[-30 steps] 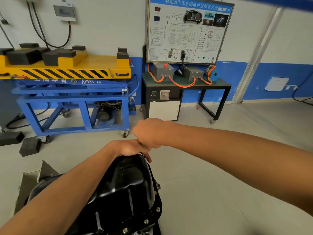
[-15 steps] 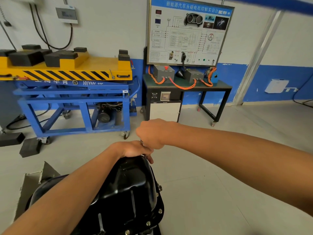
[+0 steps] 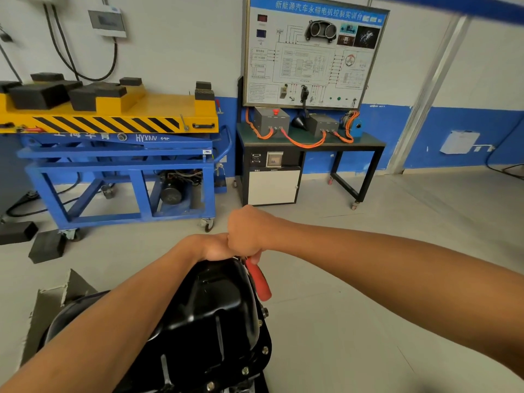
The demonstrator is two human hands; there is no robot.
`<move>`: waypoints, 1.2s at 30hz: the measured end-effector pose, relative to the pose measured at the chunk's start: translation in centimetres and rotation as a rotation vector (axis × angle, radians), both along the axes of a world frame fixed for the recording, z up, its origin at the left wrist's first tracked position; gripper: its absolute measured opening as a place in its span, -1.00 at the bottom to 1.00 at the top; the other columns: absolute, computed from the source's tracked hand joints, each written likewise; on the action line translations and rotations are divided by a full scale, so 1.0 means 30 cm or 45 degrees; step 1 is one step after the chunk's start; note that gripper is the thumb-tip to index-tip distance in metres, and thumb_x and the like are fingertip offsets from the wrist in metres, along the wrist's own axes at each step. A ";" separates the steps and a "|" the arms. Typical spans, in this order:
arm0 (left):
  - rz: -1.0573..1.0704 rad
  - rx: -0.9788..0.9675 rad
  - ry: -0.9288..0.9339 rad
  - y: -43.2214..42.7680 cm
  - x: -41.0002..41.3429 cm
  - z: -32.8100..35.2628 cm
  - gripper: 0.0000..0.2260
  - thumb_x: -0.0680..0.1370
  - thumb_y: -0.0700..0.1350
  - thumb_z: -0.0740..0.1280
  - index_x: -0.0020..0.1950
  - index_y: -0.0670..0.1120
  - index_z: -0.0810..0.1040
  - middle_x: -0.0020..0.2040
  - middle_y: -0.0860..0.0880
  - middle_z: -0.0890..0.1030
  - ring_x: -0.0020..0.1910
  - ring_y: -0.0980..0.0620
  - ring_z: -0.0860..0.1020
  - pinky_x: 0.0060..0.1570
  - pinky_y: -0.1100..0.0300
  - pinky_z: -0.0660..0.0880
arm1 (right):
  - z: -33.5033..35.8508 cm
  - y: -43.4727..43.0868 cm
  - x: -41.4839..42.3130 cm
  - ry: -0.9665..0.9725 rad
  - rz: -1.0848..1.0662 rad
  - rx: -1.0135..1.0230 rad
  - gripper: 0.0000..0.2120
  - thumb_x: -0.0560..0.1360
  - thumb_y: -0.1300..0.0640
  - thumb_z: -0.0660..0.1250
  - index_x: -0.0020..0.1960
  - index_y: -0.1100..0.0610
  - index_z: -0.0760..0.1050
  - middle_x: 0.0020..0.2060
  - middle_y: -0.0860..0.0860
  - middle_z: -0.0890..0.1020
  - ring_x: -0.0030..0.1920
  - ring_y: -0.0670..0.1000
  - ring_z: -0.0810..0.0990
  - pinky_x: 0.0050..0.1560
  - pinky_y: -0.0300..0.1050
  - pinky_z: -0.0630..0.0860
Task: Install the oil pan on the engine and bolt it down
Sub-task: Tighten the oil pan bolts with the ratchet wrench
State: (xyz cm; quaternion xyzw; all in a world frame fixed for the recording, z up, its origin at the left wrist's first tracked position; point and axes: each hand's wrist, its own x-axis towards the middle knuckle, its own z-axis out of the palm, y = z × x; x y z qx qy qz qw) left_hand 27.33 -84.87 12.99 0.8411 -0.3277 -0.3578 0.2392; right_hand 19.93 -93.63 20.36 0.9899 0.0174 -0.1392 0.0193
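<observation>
The black oil pan sits upside down on the engine at the bottom centre, with bolts showing along its right flange. My left hand lies over the pan's far end, its fingers hidden behind the edge. Touching it on the right, my right hand is curled in a fist round a red-handled tool. The tool's handle slants down and to the right beside the pan's far right corner, and its working end is hidden under my hands.
Grey concrete floor spreads to the right of the engine. A blue and yellow lift cart stands at the back left, a training bench with a wiring board at the back centre. Black rubber blocks lie on the floor at left.
The red handle, hidden under my right hand before, now sticks out below it toward the near right. Both hands stay at the pan's far end.
</observation>
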 end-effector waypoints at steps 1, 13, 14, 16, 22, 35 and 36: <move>-0.006 0.000 0.018 0.001 0.000 -0.002 -0.81 0.64 -0.07 0.24 0.07 0.01 0.65 0.18 -0.01 0.59 0.15 -0.03 0.51 0.25 0.13 0.39 | 0.001 -0.001 -0.001 0.021 -0.021 0.014 -0.69 0.59 0.22 0.16 -0.31 0.20 0.47 -0.61 0.01 0.50 -0.49 -0.06 0.48 -0.47 -0.26 0.38; -0.025 -0.047 0.065 -0.008 0.034 -0.040 -0.79 0.65 0.02 0.27 0.05 0.05 0.70 0.20 0.06 0.59 0.26 -0.02 0.50 0.28 0.14 0.39 | 0.031 -0.027 0.015 -0.050 0.142 -0.048 -0.78 0.55 0.22 0.34 -0.27 0.16 0.45 -0.39 0.05 0.53 -0.42 0.01 0.52 -0.44 -0.13 0.45; -0.031 -0.044 0.081 -0.006 0.032 -0.039 -0.75 0.66 0.05 0.24 0.08 0.05 0.71 0.24 0.08 0.59 0.29 0.01 0.48 0.25 0.17 0.37 | 0.037 -0.027 0.017 0.017 0.185 -0.098 -0.76 0.58 0.20 0.31 -0.26 0.18 0.49 -0.40 0.07 0.59 -0.39 0.04 0.62 -0.37 -0.10 0.55; -0.025 -0.019 0.086 -0.003 0.029 -0.034 -0.70 0.68 0.09 0.20 0.10 0.07 0.72 0.31 0.10 0.53 0.31 0.03 0.45 0.19 0.20 0.34 | 0.056 -0.030 0.015 0.133 0.298 -0.205 -0.78 0.60 0.20 0.29 -0.19 0.23 0.56 -0.35 0.10 0.66 -0.31 0.01 0.71 -0.23 -0.15 0.63; -0.001 -0.004 0.110 -0.003 0.024 -0.025 -0.66 0.69 0.08 0.16 0.08 0.07 0.74 0.18 0.14 0.56 0.18 0.10 0.50 -0.03 0.35 0.36 | 0.057 -0.030 0.022 0.031 0.453 -0.369 -0.77 0.51 0.31 0.35 -0.26 0.12 0.40 -0.33 0.03 0.46 -0.26 0.06 0.53 -0.22 -0.03 0.53; 0.007 -0.024 0.098 -0.001 0.036 -0.042 -0.68 0.66 0.08 0.19 0.04 0.08 0.74 0.23 0.10 0.59 0.25 0.05 0.51 0.34 0.10 0.38 | 0.052 -0.080 0.004 -0.002 0.500 -0.360 -0.93 0.52 0.29 0.32 -0.03 0.17 0.54 -0.33 0.01 0.46 -0.37 -0.02 0.45 -0.46 -0.16 0.32; 0.016 -0.028 0.109 -0.001 0.036 -0.043 -0.69 0.66 0.08 0.19 0.04 0.09 0.74 0.22 0.12 0.59 0.24 0.06 0.51 0.29 0.15 0.39 | 0.048 -0.077 0.002 -0.004 0.457 -0.323 -0.95 0.52 0.27 0.31 -0.08 0.17 0.54 -0.33 0.03 0.51 -0.39 -0.03 0.45 -0.46 -0.16 0.36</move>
